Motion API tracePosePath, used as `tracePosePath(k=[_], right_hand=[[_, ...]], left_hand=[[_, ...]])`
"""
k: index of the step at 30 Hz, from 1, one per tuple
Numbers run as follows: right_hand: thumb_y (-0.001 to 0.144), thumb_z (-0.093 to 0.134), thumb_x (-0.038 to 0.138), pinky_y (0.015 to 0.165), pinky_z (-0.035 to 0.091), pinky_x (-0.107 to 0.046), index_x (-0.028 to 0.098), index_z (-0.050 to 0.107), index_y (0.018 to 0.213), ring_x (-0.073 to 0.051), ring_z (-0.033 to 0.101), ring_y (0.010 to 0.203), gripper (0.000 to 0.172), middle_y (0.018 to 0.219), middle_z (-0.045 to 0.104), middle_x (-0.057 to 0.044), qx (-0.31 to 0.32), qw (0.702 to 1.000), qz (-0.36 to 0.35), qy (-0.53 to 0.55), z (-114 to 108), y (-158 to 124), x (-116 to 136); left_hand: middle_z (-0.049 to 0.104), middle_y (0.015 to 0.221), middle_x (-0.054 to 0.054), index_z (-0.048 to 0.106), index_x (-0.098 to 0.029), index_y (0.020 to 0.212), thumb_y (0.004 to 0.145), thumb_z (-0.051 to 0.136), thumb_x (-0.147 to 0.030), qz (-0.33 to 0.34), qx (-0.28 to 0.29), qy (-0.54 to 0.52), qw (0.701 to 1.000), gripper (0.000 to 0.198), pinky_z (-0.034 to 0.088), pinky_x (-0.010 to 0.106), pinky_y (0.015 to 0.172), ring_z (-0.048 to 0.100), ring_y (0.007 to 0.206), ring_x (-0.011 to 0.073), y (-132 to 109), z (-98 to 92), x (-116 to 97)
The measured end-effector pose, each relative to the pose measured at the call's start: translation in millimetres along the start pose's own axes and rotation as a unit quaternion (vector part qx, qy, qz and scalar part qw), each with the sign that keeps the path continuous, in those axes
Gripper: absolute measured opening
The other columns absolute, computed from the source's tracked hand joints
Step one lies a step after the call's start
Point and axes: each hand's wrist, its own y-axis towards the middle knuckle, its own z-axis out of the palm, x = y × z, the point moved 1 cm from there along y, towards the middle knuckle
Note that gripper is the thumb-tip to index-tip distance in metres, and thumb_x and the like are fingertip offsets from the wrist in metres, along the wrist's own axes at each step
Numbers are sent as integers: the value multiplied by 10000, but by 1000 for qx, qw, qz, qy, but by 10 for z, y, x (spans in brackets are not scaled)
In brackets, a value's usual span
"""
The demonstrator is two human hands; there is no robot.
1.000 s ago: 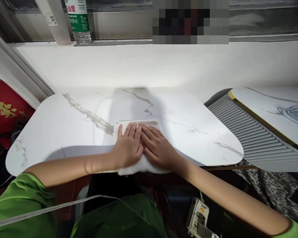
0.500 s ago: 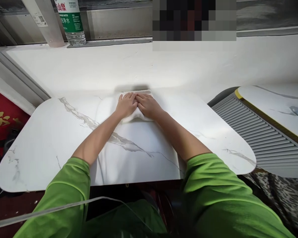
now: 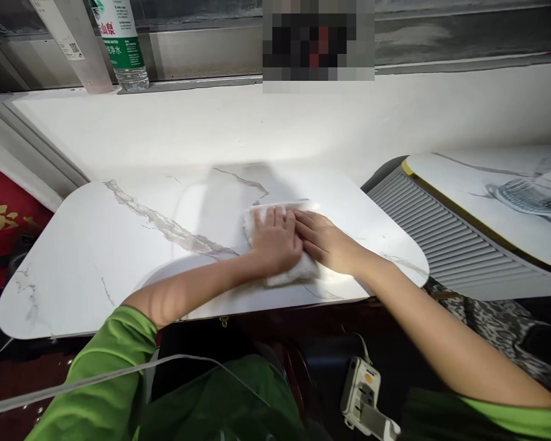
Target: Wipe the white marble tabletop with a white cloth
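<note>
A white cloth [image 3: 294, 274] lies on the white marbled tabletop [image 3: 96, 245], right of its middle. My left hand [image 3: 278, 242] rests flat on the cloth with its fingers stretched away from me and a little apart. Beside it, my right hand [image 3: 326, 242] presses down on the cloth's right part, fingers extended and pointing left. Its fingertips meet the side of my left hand. Both palms are hidden, and part of the cloth is covered by them.
A water bottle [image 3: 122, 46] and a tall translucent container [image 3: 80, 49] stand on the ledge at back left. At right is another marbled top [image 3: 468, 184] with a clear ribbed dish [image 3: 528, 195]. A power strip [image 3: 362, 392] lies below the table's front edge.
Both hands have moved right and toward me with the cloth, away from the wall. The left hand has turned its fingers forward. The view has shifted slightly, revealing the power strip.
</note>
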Motion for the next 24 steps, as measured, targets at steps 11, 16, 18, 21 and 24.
tracePosePath(k=[11, 16, 18, 21, 24], right_hand=[[870, 361, 140, 1139, 421, -574, 216, 611, 1351, -301, 509, 1370, 547, 1446, 578, -92, -49, 988, 147, -25, -259, -699, -449], [835, 367, 117, 1136, 423, -549, 164, 648, 1289, -299, 527, 1349, 536, 1405, 612, -113, -40, 992, 116, 0, -245, -272, -938], [832, 379, 117, 1143, 417, -531, 166, 657, 1268, -299, 536, 1338, 520, 1379, 631, -112, -41, 993, 107, 9, -220, -52, -1158], [831, 391, 124, 1133, 425, -505, 179, 665, 1243, -297, 560, 1302, 497, 1335, 661, -105, -42, 994, 98, 24, -163, 295, -1452], [839, 375, 137, 1103, 444, -481, 199, 675, 1215, -293, 575, 1269, 485, 1325, 667, -84, -37, 993, 102, 37, -104, 602, -1673]], left_hand=[[332, 1605, 219, 330, -2, 1528, 1003, 329, -239, 96, -1, -16, 995, 575, 171, 572, 1237, 267, 1512, 318, 472, 131, -766], [316, 1623, 178, 304, -33, 1545, 994, 306, -228, 53, -9, -20, 998, 585, 144, 535, 1251, 255, 1521, 286, 1043, 170, -632], [306, 1632, 156, 296, -51, 1551, 992, 278, -221, 37, -3, -23, 999, 584, 127, 530, 1255, 236, 1529, 268, 1320, 167, -542], [287, 1642, 138, 286, -62, 1556, 996, 234, -224, 17, 0, -32, 999, 585, 108, 529, 1258, 211, 1538, 250, 1727, 143, -364], [303, 1637, 129, 308, -68, 1547, 993, 228, -224, 9, -9, -39, 999, 581, 98, 520, 1261, 221, 1533, 241, 2062, 112, -176]])
